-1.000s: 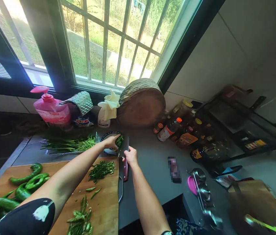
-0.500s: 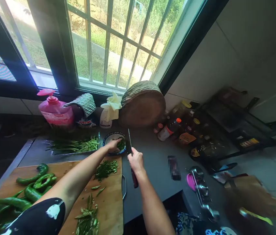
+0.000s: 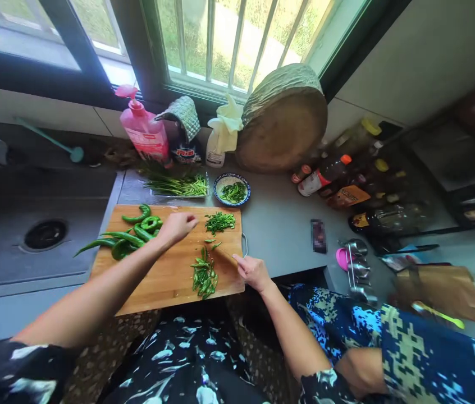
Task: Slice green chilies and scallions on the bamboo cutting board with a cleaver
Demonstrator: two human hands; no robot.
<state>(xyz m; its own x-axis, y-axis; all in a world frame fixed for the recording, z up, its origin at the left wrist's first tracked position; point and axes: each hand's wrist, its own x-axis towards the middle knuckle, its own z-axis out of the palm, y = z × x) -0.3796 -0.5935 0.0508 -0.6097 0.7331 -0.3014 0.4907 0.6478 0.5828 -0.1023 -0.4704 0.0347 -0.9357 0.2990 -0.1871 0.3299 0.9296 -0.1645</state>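
My left hand (image 3: 181, 227) is above the wooden cutting board (image 3: 149, 286), fingers curled in, with nothing showing in them. Whole green peppers (image 3: 136, 235) are close by on its left. At the board's right edge my right hand (image 3: 253, 272) is closed round the handle of a knife (image 3: 224, 255), whose blade points over the board and partly mirrors the wood. Sliced green pepper (image 3: 204, 275) lies in front of the blade, and a chopped green heap (image 3: 219, 223) sits behind it. Beyond the board, a blue-rimmed bowl (image 3: 232, 189) contains cut greens.
A tray of green stalks (image 3: 182, 186) sits behind the board, left of the bowl. A sink (image 3: 44, 196) is at left. A pink pump bottle (image 3: 145, 129) and a round wooden block (image 3: 283, 129) line the window. Blue patterned clothing (image 3: 423, 353) shows at lower right.
My left hand has left the bowl and come back over the board. My right hand has lowered the knife from beside the bowl to the board's edge. The view has tilted down.
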